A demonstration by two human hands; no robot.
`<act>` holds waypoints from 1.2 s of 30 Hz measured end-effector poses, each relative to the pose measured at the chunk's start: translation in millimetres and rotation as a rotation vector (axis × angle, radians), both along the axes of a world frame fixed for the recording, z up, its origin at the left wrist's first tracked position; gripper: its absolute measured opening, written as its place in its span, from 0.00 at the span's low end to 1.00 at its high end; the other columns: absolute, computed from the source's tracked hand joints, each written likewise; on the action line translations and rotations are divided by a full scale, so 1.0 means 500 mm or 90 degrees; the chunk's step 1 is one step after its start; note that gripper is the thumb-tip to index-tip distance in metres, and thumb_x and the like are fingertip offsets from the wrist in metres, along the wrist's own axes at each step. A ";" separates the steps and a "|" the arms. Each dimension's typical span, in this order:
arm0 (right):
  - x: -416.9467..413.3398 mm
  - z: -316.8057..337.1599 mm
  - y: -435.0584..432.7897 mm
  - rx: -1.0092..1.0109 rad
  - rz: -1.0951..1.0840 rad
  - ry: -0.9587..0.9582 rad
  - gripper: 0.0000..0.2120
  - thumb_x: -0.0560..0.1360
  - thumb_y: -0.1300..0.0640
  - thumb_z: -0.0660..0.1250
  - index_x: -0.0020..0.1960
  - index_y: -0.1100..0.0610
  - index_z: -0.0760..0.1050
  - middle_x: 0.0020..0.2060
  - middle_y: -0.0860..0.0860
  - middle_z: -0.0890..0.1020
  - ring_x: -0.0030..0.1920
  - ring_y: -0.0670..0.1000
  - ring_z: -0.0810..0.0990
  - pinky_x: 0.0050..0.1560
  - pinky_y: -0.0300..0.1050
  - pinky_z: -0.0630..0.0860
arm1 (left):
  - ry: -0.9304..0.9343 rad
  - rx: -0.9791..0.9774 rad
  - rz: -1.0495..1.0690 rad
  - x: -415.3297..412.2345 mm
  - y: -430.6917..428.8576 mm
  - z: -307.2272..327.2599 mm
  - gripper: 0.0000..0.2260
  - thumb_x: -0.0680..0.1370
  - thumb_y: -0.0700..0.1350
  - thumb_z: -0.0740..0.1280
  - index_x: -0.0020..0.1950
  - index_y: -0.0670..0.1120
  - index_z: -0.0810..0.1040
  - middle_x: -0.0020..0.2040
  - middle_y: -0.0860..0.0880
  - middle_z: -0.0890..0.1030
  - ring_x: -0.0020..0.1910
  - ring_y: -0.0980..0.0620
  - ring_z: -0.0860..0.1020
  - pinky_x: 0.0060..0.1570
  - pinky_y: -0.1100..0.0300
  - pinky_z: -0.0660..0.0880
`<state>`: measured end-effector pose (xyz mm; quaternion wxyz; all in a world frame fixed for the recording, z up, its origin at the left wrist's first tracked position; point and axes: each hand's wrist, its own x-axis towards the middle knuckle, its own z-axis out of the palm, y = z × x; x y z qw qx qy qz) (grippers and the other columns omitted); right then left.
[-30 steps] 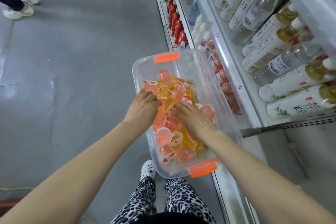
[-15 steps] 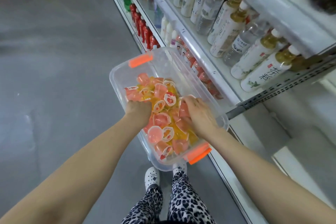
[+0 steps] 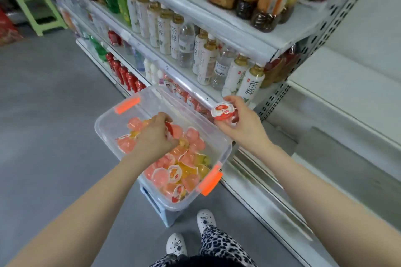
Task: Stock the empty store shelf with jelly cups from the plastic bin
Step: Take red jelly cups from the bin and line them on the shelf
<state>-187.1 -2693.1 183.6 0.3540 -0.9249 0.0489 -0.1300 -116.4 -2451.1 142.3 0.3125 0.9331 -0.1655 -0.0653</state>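
— What's different from half a second ago?
— The right hand was down among the jelly cups. It is now lifted clear of the plastic bin, just past its far right rim and in front of the tea bottles. The view has also swung up toward the shelves.
— Is it holding anything?
— Yes, a red-lidded jelly cup, pinched between the thumb and curled fingers, with the red-and-white lid facing up.
— And the left hand?
— It's inside the bin, back of the hand up, with the fingers curled down into the pile. Something red shows under the fingertips, but I cannot tell whether it is gripped.
— Where does the bin sit?
— On a pale blue plastic stool on the grey floor, just beside the drinks shelving. There is an orange latch at the near end and another at the far end. Pink, orange and yellow cups cover its bottom.
— And the empty shelf?
— It's white, to the right of the perforated upright, and well apart from the held cup.
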 end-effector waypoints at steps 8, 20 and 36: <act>-0.114 0.139 -0.111 0.023 -0.106 -0.083 0.22 0.69 0.43 0.72 0.60 0.41 0.68 0.52 0.34 0.78 0.51 0.36 0.77 0.48 0.29 0.72 | -0.019 -0.117 -0.153 -0.042 -0.158 0.121 0.18 0.70 0.57 0.73 0.55 0.52 0.75 0.49 0.53 0.78 0.48 0.54 0.76 0.45 0.59 0.72; -0.201 0.287 -0.390 0.047 -0.340 -0.101 0.19 0.68 0.49 0.74 0.56 0.45 0.73 0.53 0.44 0.79 0.47 0.47 0.82 0.49 0.42 0.76 | -0.011 -0.224 -0.333 -0.112 -0.466 0.258 0.23 0.67 0.55 0.75 0.58 0.55 0.72 0.51 0.57 0.78 0.47 0.58 0.77 0.44 0.58 0.76; 0.021 0.224 -0.657 -0.062 -0.325 -0.008 0.19 0.69 0.52 0.73 0.58 0.54 0.76 0.55 0.53 0.80 0.55 0.55 0.77 0.51 0.44 0.71 | -0.012 -0.189 -0.182 -0.014 -0.745 0.272 0.22 0.67 0.52 0.76 0.58 0.50 0.75 0.55 0.51 0.80 0.54 0.51 0.78 0.55 0.54 0.75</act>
